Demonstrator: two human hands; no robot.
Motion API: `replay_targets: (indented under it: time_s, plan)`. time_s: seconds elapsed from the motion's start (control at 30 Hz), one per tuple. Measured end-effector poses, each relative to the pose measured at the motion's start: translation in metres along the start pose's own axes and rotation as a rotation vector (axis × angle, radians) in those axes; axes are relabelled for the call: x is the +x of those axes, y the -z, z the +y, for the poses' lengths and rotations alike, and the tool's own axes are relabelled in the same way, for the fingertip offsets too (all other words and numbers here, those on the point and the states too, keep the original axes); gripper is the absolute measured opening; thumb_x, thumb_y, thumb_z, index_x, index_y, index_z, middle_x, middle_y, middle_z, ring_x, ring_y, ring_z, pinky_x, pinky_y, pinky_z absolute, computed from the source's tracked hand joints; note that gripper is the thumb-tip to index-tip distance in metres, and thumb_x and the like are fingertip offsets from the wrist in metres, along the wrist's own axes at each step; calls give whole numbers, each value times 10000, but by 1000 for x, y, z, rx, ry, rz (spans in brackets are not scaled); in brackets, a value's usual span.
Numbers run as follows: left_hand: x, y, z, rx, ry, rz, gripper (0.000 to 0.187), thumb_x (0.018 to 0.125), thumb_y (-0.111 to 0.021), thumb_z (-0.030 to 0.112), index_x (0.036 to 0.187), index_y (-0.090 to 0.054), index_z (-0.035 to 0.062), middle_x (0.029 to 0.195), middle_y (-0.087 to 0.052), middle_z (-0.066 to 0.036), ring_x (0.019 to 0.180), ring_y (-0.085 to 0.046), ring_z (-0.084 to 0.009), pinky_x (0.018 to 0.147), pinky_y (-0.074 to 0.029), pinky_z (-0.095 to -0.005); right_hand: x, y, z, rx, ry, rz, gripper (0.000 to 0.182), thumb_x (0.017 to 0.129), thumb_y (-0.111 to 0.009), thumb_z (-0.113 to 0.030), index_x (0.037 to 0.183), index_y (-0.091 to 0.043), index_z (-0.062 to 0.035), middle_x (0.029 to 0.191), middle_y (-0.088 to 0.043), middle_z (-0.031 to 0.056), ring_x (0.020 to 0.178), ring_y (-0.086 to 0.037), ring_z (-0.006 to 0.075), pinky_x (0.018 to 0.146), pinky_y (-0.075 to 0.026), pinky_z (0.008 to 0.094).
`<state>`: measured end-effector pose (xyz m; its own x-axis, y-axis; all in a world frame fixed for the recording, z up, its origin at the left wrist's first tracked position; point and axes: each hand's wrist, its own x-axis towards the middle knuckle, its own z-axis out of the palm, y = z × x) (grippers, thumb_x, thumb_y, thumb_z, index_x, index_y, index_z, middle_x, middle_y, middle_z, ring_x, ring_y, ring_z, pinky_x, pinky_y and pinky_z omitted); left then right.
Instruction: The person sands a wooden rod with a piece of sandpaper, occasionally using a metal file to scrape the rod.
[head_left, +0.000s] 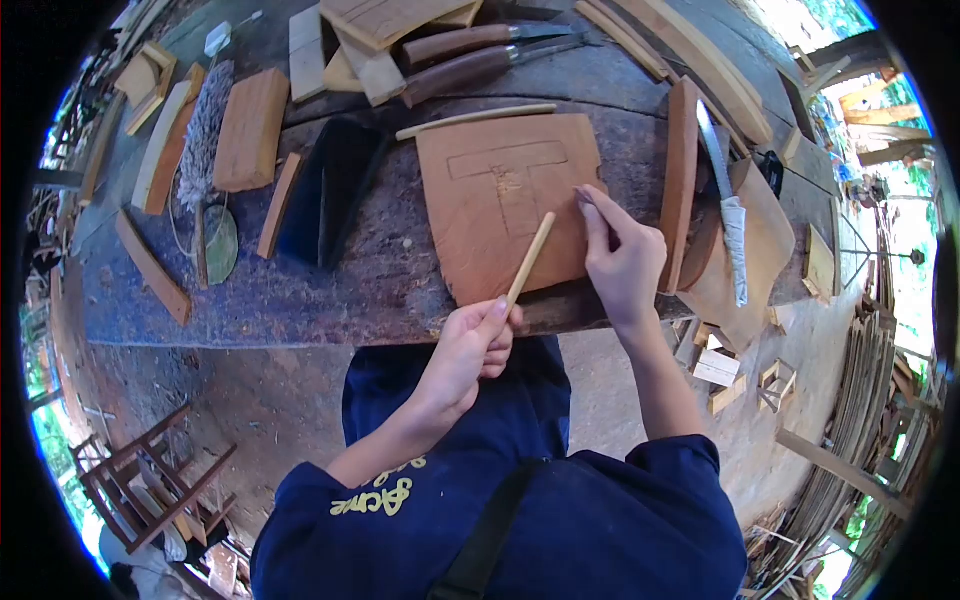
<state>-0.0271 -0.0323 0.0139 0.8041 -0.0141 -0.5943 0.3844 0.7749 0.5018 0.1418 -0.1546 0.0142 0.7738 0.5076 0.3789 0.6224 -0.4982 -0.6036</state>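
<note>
Marking-out, prob.: T-lined panel point(465, 230) just beyond L grip point(470, 345).
L grip holds stick point(532, 255); R grip point(627, 258) pinches sm. dark bit point(583, 193), ID unclear; next move prob. needs steady panel.

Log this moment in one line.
left hand: holds thin stick | right hand: pinches small dark item | brown sheet: T-outline drawn, on workbench

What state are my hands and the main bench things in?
Thin pale wooden stick: held, slanted.
Left hand: closed around stick.
Brown rectangular sheet: lying flat, T outlined.
Right hand: pinched, contents unclear.
Metal blade with white-wrapped handle: unheld.
Two brown-handled tools: side by side.
</note>
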Motion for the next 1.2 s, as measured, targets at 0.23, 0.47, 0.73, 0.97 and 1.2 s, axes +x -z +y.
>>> replay_targets:
  time_s: [0.23,0.47,0.73,0.97,1.2]
  plan:
    - [1,0,-3,33,-1,-3,266,1082,-466,302,957,-525,74,627,-302,91,492,-250,-7,433,-204,-174,7,34,3,-44,-156,132,321,937,-649,-99,1255,-690,-80,915,-724,197,736,-722,270,684,-529,328]
    - [-1,1,-1,58,-5,-9,256,1080,-472,295,963,-523,74,632,-307,86,497,-256,-8,435,-211,-173,12,45,1,-60,-123,215,454,917,-680,-136,1368,-623,-147,907,-698,119,769,-675,268,705,-526,362]
    - [-1,2,-2,63,-5,-24,237,1080,-475,283,983,-530,74,638,-321,77,491,-259,-13,430,-215,-172,-2,98,72,-895,-329,309,434,891,-714,-319,1251,-654,-85,1053,-634,136,974,-624,342,855,-502,439]
    - [-4,1,-3,90,-52,4,271,1088,-459,293,968,-551,69,641,-339,84,503,-274,-7,438,-234,-169,9,112,66,-671,-598,143,340,895,-699,-312,1063,-626,-26,977,-675,193,916,-672,388,807,-519,489]
    - [-5,-5,17,92,-108,-74,261,1091,-444,298,1037,-533,59,635,-383,56,474,-301,-10,422,-257,-166,-13,126,85,-596,-406,383,275,914,-694,-202,1071,-575,-10,981,-692,191,752,-693,343,672,-536,425]
